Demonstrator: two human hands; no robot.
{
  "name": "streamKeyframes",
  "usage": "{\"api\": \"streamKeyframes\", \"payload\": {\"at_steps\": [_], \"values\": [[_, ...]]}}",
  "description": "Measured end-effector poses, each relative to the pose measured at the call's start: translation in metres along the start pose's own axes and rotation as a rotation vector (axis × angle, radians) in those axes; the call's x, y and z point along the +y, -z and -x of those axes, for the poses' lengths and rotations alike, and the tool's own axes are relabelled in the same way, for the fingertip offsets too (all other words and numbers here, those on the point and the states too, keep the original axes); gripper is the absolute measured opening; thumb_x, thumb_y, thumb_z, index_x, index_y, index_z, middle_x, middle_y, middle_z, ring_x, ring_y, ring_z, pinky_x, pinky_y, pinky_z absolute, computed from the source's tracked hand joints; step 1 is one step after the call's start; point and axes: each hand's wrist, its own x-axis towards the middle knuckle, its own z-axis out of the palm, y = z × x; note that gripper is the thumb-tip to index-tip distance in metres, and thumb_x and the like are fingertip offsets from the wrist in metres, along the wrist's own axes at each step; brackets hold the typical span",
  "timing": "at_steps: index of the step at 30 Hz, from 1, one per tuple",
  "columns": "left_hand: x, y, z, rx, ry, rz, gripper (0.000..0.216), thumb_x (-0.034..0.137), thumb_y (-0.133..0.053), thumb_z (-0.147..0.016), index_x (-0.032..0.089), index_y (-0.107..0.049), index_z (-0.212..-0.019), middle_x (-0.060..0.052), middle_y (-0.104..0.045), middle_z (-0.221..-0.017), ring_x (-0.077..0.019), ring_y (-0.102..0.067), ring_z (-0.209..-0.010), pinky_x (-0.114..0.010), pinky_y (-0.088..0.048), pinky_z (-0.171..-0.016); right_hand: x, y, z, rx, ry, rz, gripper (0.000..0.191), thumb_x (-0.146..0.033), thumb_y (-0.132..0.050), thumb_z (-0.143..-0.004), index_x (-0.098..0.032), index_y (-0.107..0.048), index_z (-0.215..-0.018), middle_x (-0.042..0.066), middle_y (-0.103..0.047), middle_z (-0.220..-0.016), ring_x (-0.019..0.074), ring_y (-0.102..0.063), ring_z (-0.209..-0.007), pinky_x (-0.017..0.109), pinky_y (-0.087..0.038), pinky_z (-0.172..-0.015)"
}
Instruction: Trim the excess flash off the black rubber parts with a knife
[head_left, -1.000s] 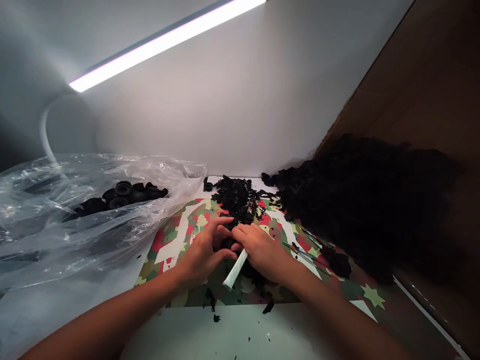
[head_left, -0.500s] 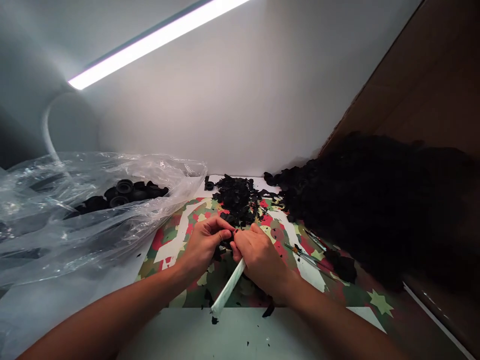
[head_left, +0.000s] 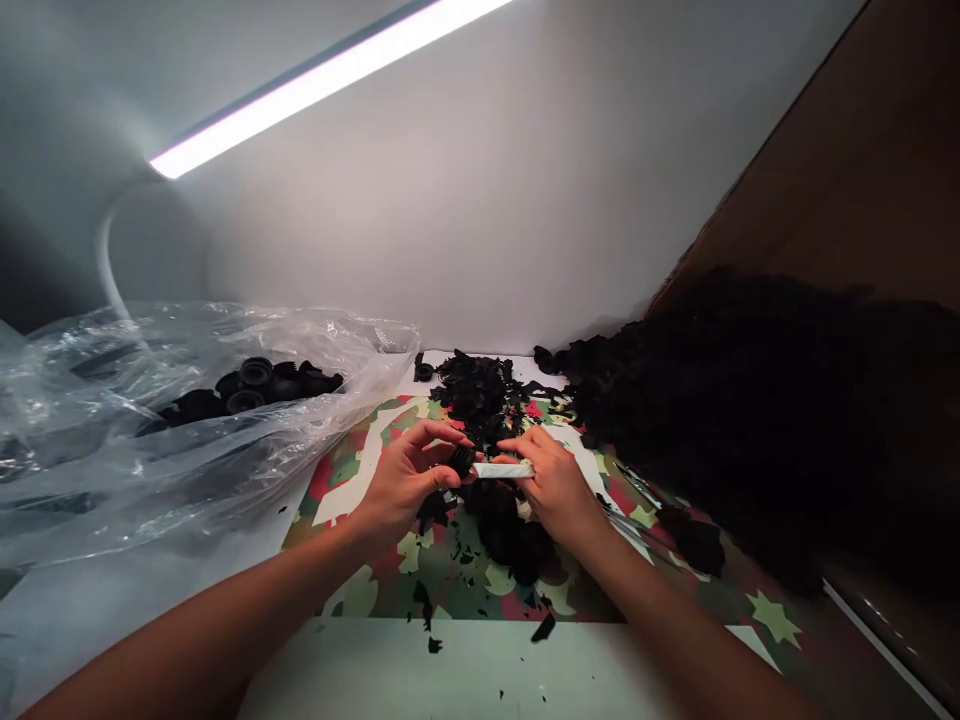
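Observation:
Between the fingertips and thumb of my left hand (head_left: 397,485) is a small black ribbed rubber part (head_left: 462,459). My right hand (head_left: 559,485) grips a slim tool handle wrapped in white (head_left: 504,470), which lies level with its left end close to the rubber part. Whether that end touches the part I cannot tell, and no blade shows. Under my hands lie dark rubber pieces (head_left: 517,545) and small scraps on a patterned red and green sheet (head_left: 360,595). Just beyond my fingers rises a heap of black scraps (head_left: 480,385).
To the left, a clear plastic bag (head_left: 225,480) holds several black rubber parts (head_left: 255,385). A large dark heap (head_left: 720,400) fills the right side against a cardboard sheet (head_left: 847,180). Metal tweezers or scissors (head_left: 637,485) lie right of my right hand. A lit lamp (head_left: 322,90) hangs above.
My hands have moved apart a little. The white-wrapped handle has swung from slanting down toward me to lying level between my hands, and the rubber part in my left hand now shows.

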Motion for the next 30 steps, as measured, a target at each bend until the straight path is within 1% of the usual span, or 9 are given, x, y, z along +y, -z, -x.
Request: {"api": "streamKeyframes", "payload": {"at_steps": [2, 4, 6, 9, 12, 15, 19, 22, 30], "values": [[0.001, -0.002, 0.002, 0.012, 0.018, -0.048, 0.040, 0.018, -0.092, -0.061, 0.019, -0.074, -0.096, -0.003, -0.068, -0.099, -0.0165, -0.069, -0.084, -0.024, -0.058, -0.068, -0.003, 0.002, 0.003, 0.110, -0.053, -0.062, 0.023, -0.033, -0.053, -0.099, -0.021, -0.067, -0.085, 0.005, -0.061, -0.087, 0.0202, -0.058, -0.079, 0.032, -0.042, -0.072], [0.002, -0.003, 0.005, 0.011, 0.021, -0.107, 0.043, 0.013, -0.091, -0.061, 0.021, -0.075, -0.101, -0.003, -0.067, -0.099, -0.0166, -0.069, -0.086, -0.025, -0.059, -0.071, -0.013, 0.005, 0.007, 0.191, -0.093, -0.168, 0.027, -0.034, -0.051, -0.100, -0.021, -0.066, -0.081, 0.004, -0.061, -0.084, 0.0202, -0.057, -0.079, 0.032, -0.042, -0.073], [0.002, -0.005, 0.009, 0.000, -0.009, -0.160, 0.044, 0.012, -0.090, -0.062, 0.023, -0.077, -0.103, -0.003, -0.065, -0.100, -0.0175, -0.068, -0.090, -0.028, -0.060, -0.077, -0.026, 0.008, 0.012, 0.143, -0.157, -0.321, 0.032, -0.039, -0.049, -0.101, -0.021, -0.069, -0.083, 0.003, -0.061, -0.079, 0.0200, -0.057, -0.077, 0.032, -0.042, -0.071], [0.001, -0.007, 0.013, -0.033, -0.073, -0.275, 0.041, 0.014, -0.089, -0.065, 0.025, -0.079, -0.104, -0.004, -0.062, -0.101, -0.0176, -0.065, -0.092, -0.028, -0.060, -0.076, -0.043, 0.008, 0.019, -0.060, -0.305, -0.559, 0.041, -0.051, -0.050, -0.098, -0.020, -0.070, -0.080, 0.001, -0.055, -0.069, 0.0178, -0.051, -0.067, 0.030, -0.039, -0.062], [0.001, -0.010, 0.017, -0.049, -0.086, -0.359, 0.038, 0.016, -0.088, -0.068, 0.026, -0.079, -0.104, -0.005, -0.063, -0.102, -0.0188, -0.064, -0.094, -0.029, -0.060, -0.077, -0.051, 0.006, 0.024, -0.162, -0.385, -0.714, 0.034, -0.050, -0.061, -0.092, -0.020, -0.069, -0.079, 0.000, -0.054, -0.070, 0.0154, -0.047, -0.066, 0.028, -0.036, -0.060], [0.001, -0.012, 0.020, -0.009, -0.062, -0.344, 0.037, 0.016, -0.090, -0.065, 0.024, -0.079, -0.099, -0.004, -0.067, -0.098, -0.0199, -0.066, -0.094, -0.031, -0.060, -0.082, -0.052, 0.003, 0.028, -0.146, -0.425, -0.808, 0.028, -0.045, -0.064, -0.090, -0.020, -0.069, -0.079, -0.002, -0.053, -0.072, 0.0139, -0.043, -0.066, 0.027, -0.033, -0.060], [-0.001, -0.013, 0.021, 0.065, 0.023, -0.239, 0.033, 0.017, -0.090, -0.064, 0.022, -0.079, -0.095, -0.003, -0.071, -0.093, -0.0189, -0.068, -0.087, -0.028, -0.059, -0.075, -0.049, -0.002, 0.032, -0.090, -0.488, -0.923, 0.026, -0.045, -0.069, -0.087, -0.020, -0.068, -0.078, -0.003, -0.046, -0.069, 0.0133, -0.039, -0.066, 0.027, -0.031, -0.060], [-0.003, -0.014, 0.021, 0.104, 0.062, -0.192, 0.032, 0.019, -0.090, -0.064, 0.021, -0.079, -0.094, -0.003, -0.073, -0.092, -0.0187, -0.069, -0.086, -0.026, -0.057, -0.074, -0.050, -0.006, 0.034, -0.044, -0.523, -1.002, 0.027, -0.047, -0.072, -0.083, -0.020, -0.069, -0.080, -0.003, -0.045, -0.068, 0.0137, -0.038, -0.067, 0.027, -0.031, -0.062], [-0.004, -0.016, 0.022, 0.109, 0.116, -0.109, 0.030, 0.024, -0.091, -0.064, 0.018, -0.077, -0.091, -0.003, -0.076, -0.088, -0.0181, -0.069, -0.080, -0.025, -0.056, -0.068, -0.055, -0.006, 0.034, -0.002, -0.625, -1.100, 0.032, -0.050, -0.078, -0.074, -0.019, -0.069, -0.079, -0.003, -0.044, -0.066, 0.0137, -0.037, -0.064, 0.027, -0.031, -0.059]]}}
